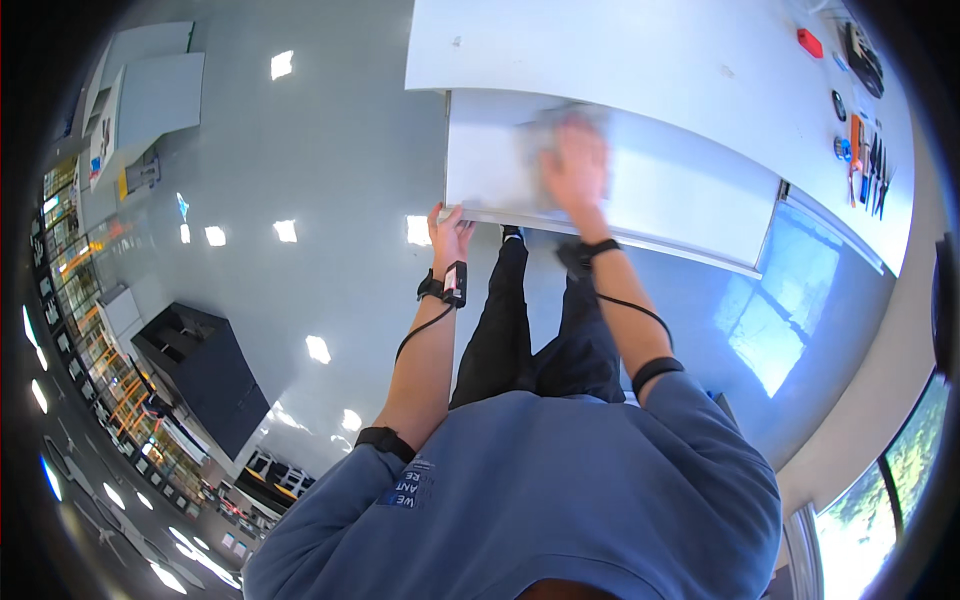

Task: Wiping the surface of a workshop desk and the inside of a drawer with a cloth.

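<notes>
A wide white drawer (680, 200) stands pulled out from under a white tabletop (600, 50). My right hand (580, 170) is inside it, pressing a crumpled grey cloth (540, 135) against the drawer's inside; both are smeared by motion. At the drawer's front left corner, my left hand (450, 235) grips the front edge, with fingers bent over the rim. Each wrist wears a black strap with a small device and a cable.
On the tabletop's right lie a red case (810, 43), a roll of blue tape (842, 149), an orange-handled tool (856, 135) and several dark slim tools (878, 175). A black cabinet (200, 375) stands on the grey floor at left. A white cabinet (155, 95) is farther off.
</notes>
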The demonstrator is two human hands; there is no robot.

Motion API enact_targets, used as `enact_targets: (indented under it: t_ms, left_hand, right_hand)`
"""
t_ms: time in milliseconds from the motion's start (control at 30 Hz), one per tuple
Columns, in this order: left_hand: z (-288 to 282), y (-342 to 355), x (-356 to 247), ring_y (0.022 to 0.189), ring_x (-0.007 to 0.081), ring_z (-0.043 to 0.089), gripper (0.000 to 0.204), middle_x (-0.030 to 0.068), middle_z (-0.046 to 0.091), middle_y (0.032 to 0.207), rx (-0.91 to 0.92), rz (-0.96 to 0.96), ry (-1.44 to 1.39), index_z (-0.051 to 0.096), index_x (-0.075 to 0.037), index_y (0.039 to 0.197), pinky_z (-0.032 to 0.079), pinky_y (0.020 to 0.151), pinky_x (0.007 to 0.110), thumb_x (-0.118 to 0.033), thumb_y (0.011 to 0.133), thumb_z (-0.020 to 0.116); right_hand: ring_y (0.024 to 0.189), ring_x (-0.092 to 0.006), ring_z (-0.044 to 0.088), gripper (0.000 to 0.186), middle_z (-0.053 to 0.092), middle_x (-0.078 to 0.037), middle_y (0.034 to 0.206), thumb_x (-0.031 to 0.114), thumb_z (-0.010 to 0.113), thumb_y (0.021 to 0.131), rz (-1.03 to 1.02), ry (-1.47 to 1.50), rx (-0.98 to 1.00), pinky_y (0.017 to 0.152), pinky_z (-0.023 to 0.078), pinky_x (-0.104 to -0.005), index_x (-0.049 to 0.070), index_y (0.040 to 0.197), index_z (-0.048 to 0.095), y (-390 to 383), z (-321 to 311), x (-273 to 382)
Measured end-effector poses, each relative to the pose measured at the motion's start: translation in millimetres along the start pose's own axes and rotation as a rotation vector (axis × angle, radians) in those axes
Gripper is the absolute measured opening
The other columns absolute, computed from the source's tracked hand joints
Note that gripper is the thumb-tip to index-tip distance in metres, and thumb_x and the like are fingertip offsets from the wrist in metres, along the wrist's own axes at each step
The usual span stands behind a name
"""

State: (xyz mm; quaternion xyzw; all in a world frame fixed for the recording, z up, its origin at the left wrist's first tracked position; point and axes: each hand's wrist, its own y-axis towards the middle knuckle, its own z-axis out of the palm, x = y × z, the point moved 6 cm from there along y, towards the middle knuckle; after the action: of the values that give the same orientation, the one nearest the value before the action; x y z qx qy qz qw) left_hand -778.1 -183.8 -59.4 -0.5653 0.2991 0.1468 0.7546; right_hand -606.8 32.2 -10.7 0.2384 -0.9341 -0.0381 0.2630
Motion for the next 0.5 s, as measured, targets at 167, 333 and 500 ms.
enact_targets:
  t_ms: [167, 333, 500]
  left_hand:
    - [11, -7, 13, 0.122, 0.0262, 0.045, 0.056, 0.0096, 0.048, 0.128, 0.148, -0.074, 0.039, 0.037, -0.010, 0.134, 0.037, 0.104, 0.047, -0.015, 0.086, 0.066]
    - [9, -6, 21, 0.124, 0.0220, 0.045, 0.061, 0.0077, 0.049, 0.130, 0.203, -0.106, -0.016, 0.036, -0.013, 0.136, 0.033, 0.105, 0.048, -0.014, 0.085, 0.069]
    - [12, -12, 22, 0.131, 0.0216, 0.036, 0.055, 0.0041, 0.046, 0.133, 0.263, -0.115, -0.063, 0.040, -0.017, 0.134, 0.024, 0.110, 0.051, -0.019, 0.086, 0.068]
  right_hand:
    - [0.135, -0.0359, 0.029, 0.057, 0.040, -0.015, 0.142, 0.038, 0.050, 0.087, 0.246, -0.338, -0.126, 0.110, 0.019, -0.0503, 0.010, 0.135, 0.044, -15, -69, -152]
    - [0.137, -0.0366, 0.025, 0.056, 0.037, -0.014, 0.144, 0.039, 0.042, 0.090, 0.310, -0.541, 0.022, 0.111, 0.013, -0.0540, 0.012, 0.138, 0.042, 17, -47, -133]
    - [0.136, -0.0344, 0.027, 0.055, 0.037, -0.010, 0.145, 0.039, 0.042, 0.090, 0.018, -0.434, 0.183, 0.111, 0.014, -0.0535, 0.017, 0.140, 0.039, 33, 18, -4]
